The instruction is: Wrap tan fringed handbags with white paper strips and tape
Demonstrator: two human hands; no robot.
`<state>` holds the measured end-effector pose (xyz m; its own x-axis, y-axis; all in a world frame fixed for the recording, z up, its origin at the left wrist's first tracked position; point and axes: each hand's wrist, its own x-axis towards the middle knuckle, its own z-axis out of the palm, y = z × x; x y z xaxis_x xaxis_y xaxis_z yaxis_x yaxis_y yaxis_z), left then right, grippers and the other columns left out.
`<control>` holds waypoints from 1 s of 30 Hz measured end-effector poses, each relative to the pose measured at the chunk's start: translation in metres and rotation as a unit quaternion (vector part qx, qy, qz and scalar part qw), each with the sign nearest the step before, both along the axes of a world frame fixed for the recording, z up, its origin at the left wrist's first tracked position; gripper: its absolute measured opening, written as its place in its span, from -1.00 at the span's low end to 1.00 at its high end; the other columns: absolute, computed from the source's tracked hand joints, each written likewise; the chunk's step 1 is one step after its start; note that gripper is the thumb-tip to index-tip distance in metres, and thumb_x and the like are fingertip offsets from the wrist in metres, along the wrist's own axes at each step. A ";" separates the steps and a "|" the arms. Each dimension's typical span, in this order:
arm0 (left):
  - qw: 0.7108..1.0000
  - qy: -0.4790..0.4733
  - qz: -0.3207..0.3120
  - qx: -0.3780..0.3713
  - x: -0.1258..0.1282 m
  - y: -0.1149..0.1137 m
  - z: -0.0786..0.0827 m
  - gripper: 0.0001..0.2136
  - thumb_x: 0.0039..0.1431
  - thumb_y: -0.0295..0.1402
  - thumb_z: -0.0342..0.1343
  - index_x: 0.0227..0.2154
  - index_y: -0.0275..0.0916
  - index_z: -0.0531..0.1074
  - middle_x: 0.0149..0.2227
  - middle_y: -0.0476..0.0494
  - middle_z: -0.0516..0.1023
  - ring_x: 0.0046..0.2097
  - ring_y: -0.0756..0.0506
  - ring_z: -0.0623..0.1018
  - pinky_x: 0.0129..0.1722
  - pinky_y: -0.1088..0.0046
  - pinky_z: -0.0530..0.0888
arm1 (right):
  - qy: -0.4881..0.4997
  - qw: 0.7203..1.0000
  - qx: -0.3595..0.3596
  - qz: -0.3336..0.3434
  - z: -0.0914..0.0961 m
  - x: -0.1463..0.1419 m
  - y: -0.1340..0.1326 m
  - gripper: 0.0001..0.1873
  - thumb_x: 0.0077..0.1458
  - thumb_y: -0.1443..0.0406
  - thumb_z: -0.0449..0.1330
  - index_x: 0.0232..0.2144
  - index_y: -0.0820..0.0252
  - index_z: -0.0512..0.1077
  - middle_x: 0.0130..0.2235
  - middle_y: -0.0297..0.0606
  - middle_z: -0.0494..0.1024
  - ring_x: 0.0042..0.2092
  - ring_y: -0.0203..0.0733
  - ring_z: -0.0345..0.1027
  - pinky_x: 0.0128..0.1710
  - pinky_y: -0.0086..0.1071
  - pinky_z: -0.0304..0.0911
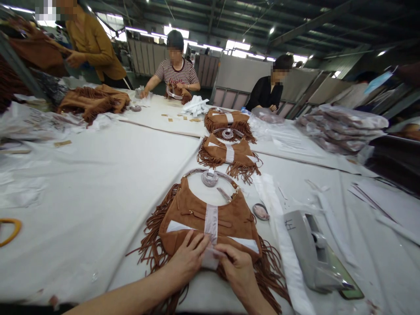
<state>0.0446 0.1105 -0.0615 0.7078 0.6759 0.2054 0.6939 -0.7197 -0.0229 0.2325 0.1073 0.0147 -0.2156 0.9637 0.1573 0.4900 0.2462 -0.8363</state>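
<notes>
A brown suede handbag (193, 201) with long fringe lies on the table before me. Around its middle runs a pale wrapping strip (211, 221), and white paper pieces (243, 243) show on its front. My left hand (190, 253) rests with outstretched fingers on the bag's lower part and the strip. Pinched between the thumb and fingers of my right hand (239, 264) is the strip's lower end. A wrapped coil (210, 178) sits inside the handle's loop.
Two more fringed bags (216, 151) (226, 118) lie beyond. A tape dispenser (311, 249) stands at right, near a tape roll (260, 211). Yellow scissor handles (9, 231) show at the left edge. Bagged goods (343, 127) are stacked far right. Several co-workers stand across the table.
</notes>
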 end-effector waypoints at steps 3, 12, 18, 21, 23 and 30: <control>0.999 -0.020 -0.014 -0.034 -0.002 0.000 0.013 -0.72 0.27 -0.36 -0.07 -0.03 -0.28 0.39 0.14 -0.24 0.29 0.16 -0.20 0.22 0.25 0.04 0.00 | -0.010 0.999 -0.037 -0.016 0.001 0.000 0.016 -0.81 0.08 0.25 0.13 -0.41 0.13 0.54 -0.40 -0.31 0.59 -0.38 -0.17 0.45 -0.36 -0.40 0.36; 0.962 -0.218 0.109 -0.123 0.014 -0.002 0.028 -0.69 0.13 -0.27 0.10 -0.07 -0.24 0.29 -0.14 -0.11 0.45 -0.05 -0.13 0.40 0.20 0.04 0.14 | -0.014 0.997 -0.076 0.002 -0.015 0.000 0.045 -0.81 0.07 0.23 0.15 -0.39 0.13 0.55 -0.38 -0.32 0.60 -0.34 -0.14 0.45 -0.31 -0.37 0.28; 0.958 -0.239 0.137 -0.077 0.028 0.008 0.013 -0.59 0.18 -0.45 0.03 0.09 -0.27 0.15 -0.15 -0.18 0.47 -0.15 -0.16 0.45 -0.02 0.11 0.35 | -0.047 0.996 -0.072 0.006 -0.024 0.004 0.058 -0.79 0.10 0.22 0.13 -0.47 0.12 0.52 -0.41 -0.31 0.56 -0.35 -0.18 0.41 -0.32 -0.38 0.22; 0.953 -0.251 0.147 -0.086 0.027 0.012 0.013 -0.58 0.21 -0.48 -0.02 0.13 -0.27 0.11 -0.16 -0.18 0.48 -0.16 -0.16 0.45 -0.04 0.12 0.35 | -0.080 0.995 -0.056 0.006 -0.027 0.004 0.064 -0.76 0.11 0.21 0.12 -0.52 0.13 0.50 -0.48 -0.32 0.47 -0.39 -0.19 0.34 -0.36 -0.37 0.16; 0.948 -0.258 0.152 -0.103 0.026 0.014 0.015 -0.57 0.22 -0.50 -0.04 0.15 -0.27 0.09 -0.17 -0.17 0.48 -0.17 -0.16 0.45 -0.04 0.12 0.34 | -0.093 0.995 -0.048 -0.002 -0.029 0.002 0.067 -0.76 0.10 0.22 0.14 -0.54 0.13 0.49 -0.49 -0.31 0.42 -0.38 -0.19 0.32 -0.35 -0.36 0.16; 0.926 -0.284 0.183 -0.166 0.027 0.023 0.023 -0.50 0.19 -0.53 -0.05 0.19 -0.25 0.02 -0.27 -0.09 0.49 -0.20 -0.15 0.44 0.01 0.10 0.26 | -0.090 0.991 -0.071 -0.074 -0.031 -0.003 0.070 -0.85 0.02 0.26 0.19 -0.53 0.13 0.50 -0.33 -0.23 0.43 -0.25 -0.12 0.35 -0.22 -0.31 0.21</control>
<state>0.0718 0.1334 -0.0387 0.2590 0.9421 0.2128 0.7253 -0.3352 0.6012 0.2299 0.1773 -0.0166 -0.0822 0.9966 -0.0105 0.6563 0.0462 -0.7531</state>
